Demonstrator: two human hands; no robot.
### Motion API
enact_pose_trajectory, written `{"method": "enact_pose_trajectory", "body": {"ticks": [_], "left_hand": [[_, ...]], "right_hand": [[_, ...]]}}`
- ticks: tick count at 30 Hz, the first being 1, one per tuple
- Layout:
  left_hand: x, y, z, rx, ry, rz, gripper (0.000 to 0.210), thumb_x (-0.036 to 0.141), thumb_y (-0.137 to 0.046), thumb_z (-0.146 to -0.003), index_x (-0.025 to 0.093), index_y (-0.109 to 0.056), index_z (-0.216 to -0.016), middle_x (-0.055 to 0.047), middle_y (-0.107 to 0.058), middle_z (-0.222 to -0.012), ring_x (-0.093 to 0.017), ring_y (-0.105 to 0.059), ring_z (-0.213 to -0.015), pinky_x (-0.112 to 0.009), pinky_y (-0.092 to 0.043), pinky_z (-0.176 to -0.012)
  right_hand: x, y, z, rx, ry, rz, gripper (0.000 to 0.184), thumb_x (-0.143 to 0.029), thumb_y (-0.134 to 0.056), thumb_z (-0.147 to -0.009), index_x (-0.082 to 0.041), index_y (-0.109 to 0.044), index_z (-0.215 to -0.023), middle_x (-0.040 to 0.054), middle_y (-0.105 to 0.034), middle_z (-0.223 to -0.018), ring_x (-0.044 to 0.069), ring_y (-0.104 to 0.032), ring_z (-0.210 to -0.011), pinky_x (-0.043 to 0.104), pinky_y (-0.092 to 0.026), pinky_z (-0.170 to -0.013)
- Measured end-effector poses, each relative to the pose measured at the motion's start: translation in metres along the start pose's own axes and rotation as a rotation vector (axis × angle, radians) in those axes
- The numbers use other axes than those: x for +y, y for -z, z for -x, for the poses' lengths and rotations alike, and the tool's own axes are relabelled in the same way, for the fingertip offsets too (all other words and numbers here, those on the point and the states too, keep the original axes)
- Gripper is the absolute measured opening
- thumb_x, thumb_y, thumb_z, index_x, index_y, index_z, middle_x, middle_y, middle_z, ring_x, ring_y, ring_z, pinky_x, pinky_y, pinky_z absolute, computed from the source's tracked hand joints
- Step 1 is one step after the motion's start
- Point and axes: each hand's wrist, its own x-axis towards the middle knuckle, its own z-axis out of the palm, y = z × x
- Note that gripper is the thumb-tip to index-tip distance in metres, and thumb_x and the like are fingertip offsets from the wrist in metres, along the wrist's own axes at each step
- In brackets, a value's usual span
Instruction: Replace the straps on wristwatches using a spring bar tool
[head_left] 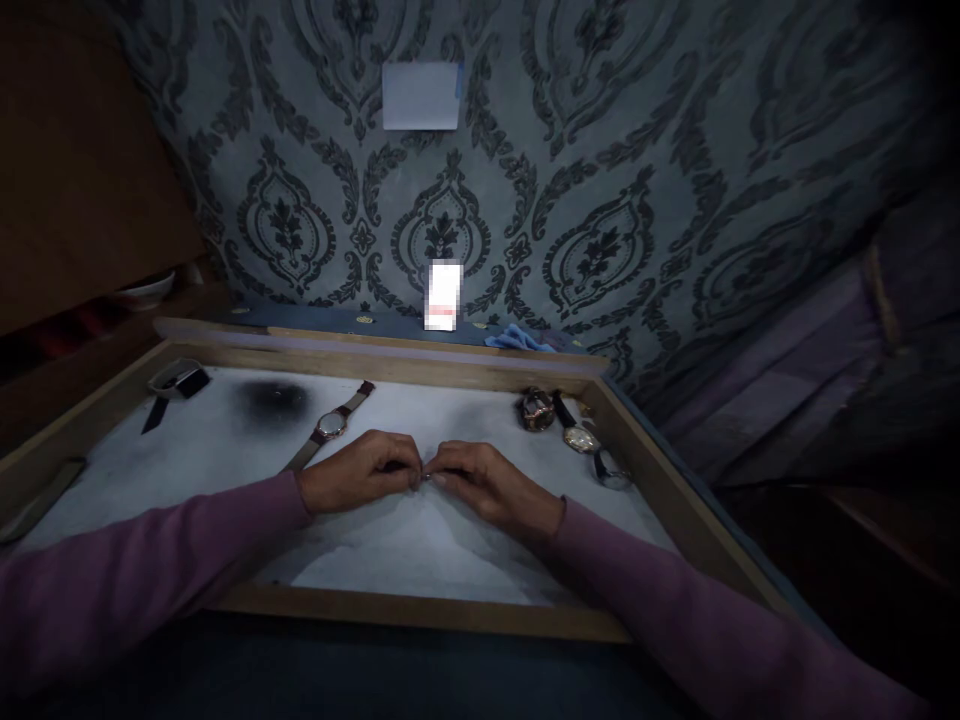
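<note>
My left hand [367, 470] and my right hand [491, 483] meet at the middle of a shallow wooden tray [420, 608] with a white bottom. The fingers of both are pinched together, fingertip to fingertip. Between them shows a tiny dark, shiny piece [426, 477], too small to name. Just beyond my left wrist lies a wristwatch [331, 426] with a pale face and a grey-brown strap, stretched out flat. Part of its strap runs behind my left hand.
At the tray's right stand a dark bracelet watch [535, 410], a gold-faced watch [580, 438] and another watch [611, 470]. A black-strapped watch [180, 380] is at the far left. Behind the rim are a bright blurred screen [443, 296] and a blue cloth [521, 338].
</note>
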Motion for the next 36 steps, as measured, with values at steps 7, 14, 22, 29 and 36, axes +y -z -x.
{"method": "enact_pose_trajectory", "body": {"ticks": [7,14,22,29,36], "left_hand": [[-0.0015,-0.0007,0.0002,0.005,0.025,0.052,0.019,0.021,-0.049,-0.088,0.016,-0.063,-0.076,-0.003,-0.061,-0.082,-0.015,-0.058,-0.079,-0.027,-0.045,-0.074],[0.0006,0.0003,-0.0001,0.001,0.044,0.059,0.02,0.023,-0.05,-0.089,0.015,-0.064,-0.077,-0.004,-0.061,-0.082,-0.015,-0.058,-0.08,-0.026,-0.045,-0.074],[-0.0007,0.0006,-0.0003,-0.001,0.024,0.052,0.021,0.025,-0.05,-0.09,0.016,-0.064,-0.077,-0.003,-0.06,-0.082,-0.015,-0.057,-0.079,-0.027,-0.044,-0.073],[-0.0018,0.001,-0.0004,0.009,0.01,0.042,0.021,0.025,-0.05,-0.091,0.016,-0.064,-0.078,-0.004,-0.061,-0.084,-0.015,-0.058,-0.08,-0.028,-0.045,-0.074],[-0.0031,0.0005,-0.0006,0.03,0.001,0.049,0.02,0.024,-0.052,-0.091,0.016,-0.065,-0.079,-0.003,-0.061,-0.083,-0.015,-0.059,-0.08,-0.028,-0.046,-0.075]], "right_hand": [[-0.002,0.0016,-0.0006,0.005,-0.014,-0.034,0.021,-0.012,-0.051,-0.089,-0.014,-0.071,-0.088,0.0048,-0.065,-0.078,0.014,-0.059,-0.069,0.025,-0.047,-0.065],[0.0004,0.0021,-0.0002,0.002,-0.007,-0.036,0.018,-0.01,-0.051,-0.089,-0.012,-0.07,-0.088,0.0065,-0.065,-0.08,0.016,-0.062,-0.074,0.026,-0.047,-0.067],[0.0012,0.0025,0.0002,0.003,-0.039,-0.039,0.017,-0.011,-0.052,-0.089,-0.013,-0.07,-0.088,0.0053,-0.067,-0.082,0.015,-0.062,-0.075,0.025,-0.048,-0.069],[0.0017,0.0031,0.0005,0.007,-0.078,-0.045,0.017,-0.012,-0.052,-0.088,-0.013,-0.069,-0.09,0.0061,-0.069,-0.083,0.017,-0.063,-0.076,0.027,-0.048,-0.069],[-0.003,0.0039,0.0006,0.028,0.009,0.094,0.018,-0.01,-0.051,-0.089,-0.014,-0.069,-0.09,0.0066,-0.067,-0.081,0.017,-0.062,-0.074,0.027,-0.048,-0.069]]}}
